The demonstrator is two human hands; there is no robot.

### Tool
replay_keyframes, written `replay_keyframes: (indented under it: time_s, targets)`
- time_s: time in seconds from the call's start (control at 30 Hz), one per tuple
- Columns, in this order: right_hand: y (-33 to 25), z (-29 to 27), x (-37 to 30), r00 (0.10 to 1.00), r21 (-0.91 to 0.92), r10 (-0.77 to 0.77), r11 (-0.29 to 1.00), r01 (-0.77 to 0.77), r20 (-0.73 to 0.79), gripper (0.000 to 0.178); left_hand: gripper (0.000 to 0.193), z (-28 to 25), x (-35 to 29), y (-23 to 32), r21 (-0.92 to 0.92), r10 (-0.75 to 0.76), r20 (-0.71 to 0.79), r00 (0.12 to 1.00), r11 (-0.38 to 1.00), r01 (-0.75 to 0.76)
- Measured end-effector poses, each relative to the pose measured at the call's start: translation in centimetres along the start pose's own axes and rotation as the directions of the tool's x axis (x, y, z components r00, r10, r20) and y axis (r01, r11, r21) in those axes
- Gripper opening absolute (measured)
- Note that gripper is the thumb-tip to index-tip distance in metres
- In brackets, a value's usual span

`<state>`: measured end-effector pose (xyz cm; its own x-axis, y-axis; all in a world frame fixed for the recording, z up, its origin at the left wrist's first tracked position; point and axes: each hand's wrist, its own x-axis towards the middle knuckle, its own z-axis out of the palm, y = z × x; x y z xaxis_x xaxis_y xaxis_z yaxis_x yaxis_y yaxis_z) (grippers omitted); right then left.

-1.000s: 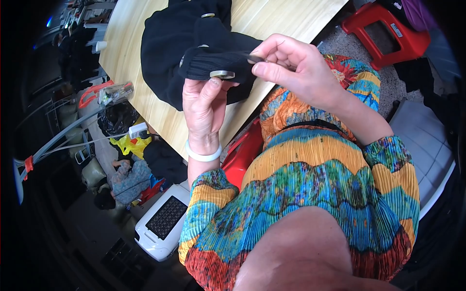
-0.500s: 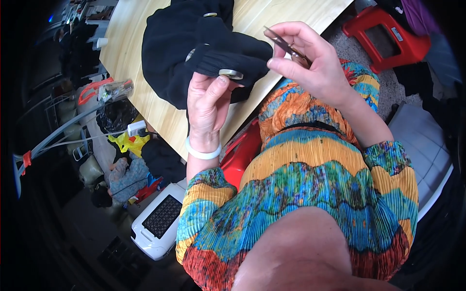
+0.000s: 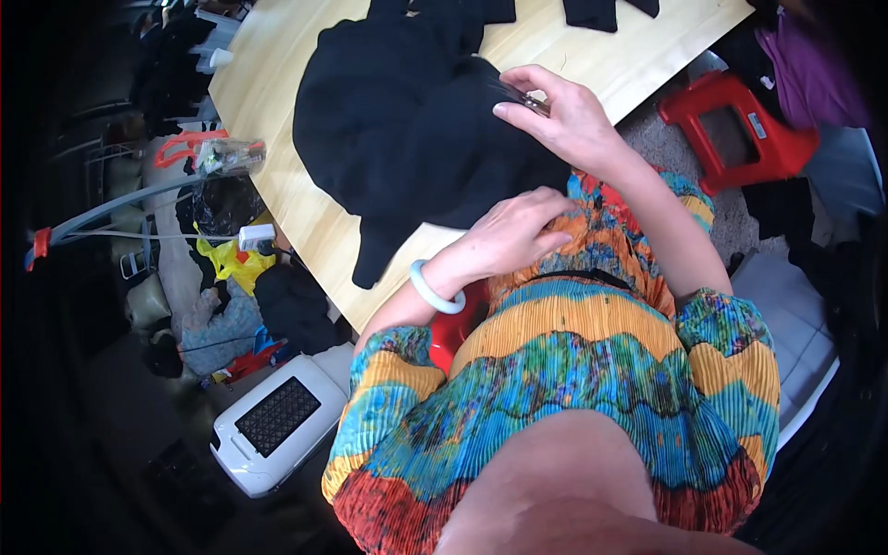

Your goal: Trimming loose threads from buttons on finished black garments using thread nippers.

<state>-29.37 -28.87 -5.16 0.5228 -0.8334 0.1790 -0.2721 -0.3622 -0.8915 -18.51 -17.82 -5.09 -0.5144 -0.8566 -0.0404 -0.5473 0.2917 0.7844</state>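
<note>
A black knitted garment is spread over the near part of the table, one narrow end hanging at the table's edge. My right hand is above its right side, closed on a small pair of thread snips whose dark blades point left over the cloth. Below the garment's near edge, my left hand is over my lap, with a pale bangle at the wrist. Its fingers stretch to the right with the thumb apart, and I see nothing in them. The buttons are out of sight.
The garment lies on a light wooden table, with more black cloth at its far side. A red plastic stool stands to the right. On the left are a white case with a dark grille, a yellow bag and another person.
My left hand has let go of the buttoned ribbed edge and moved right and nearer to me. The garment now lies flatter, its buttons hidden. The snips stay in my right hand.
</note>
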Motion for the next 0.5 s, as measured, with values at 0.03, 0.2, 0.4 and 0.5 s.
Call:
replay_keyframes:
  time_s: [0.03,0.2,0.4,0.5]
  targets:
    - [0.6,0.5,0.7,0.996,-0.014,0.059,0.998,-0.06,-0.065,0.045,0.028,-0.6,-0.2,0.1,-0.136,-0.033,-0.02,0.999,0.99,0.03]
    - [3.5,1.1,7.2,0.998,-0.08,0.068,0.994,-0.068,-0.011,0.059,0.011,-5.0,-1.9,0.7,-0.385,-0.3,-0.387,0.872,0.912,0.143]
    - [3.2,1.7,6.4,0.923,-0.06,-0.092,0.991,0.123,0.375,0.037,0.009,-10.7,-4.3,-2.8,-0.266,-0.298,-0.751,0.589,0.953,0.144]
    - [-0.9,-2.7,2.5,0.97,0.069,-0.083,0.995,0.069,0.229,0.026,0.011,-12.9,-4.9,-4.1,-0.281,-0.31,-0.769,0.559,0.949,0.14]
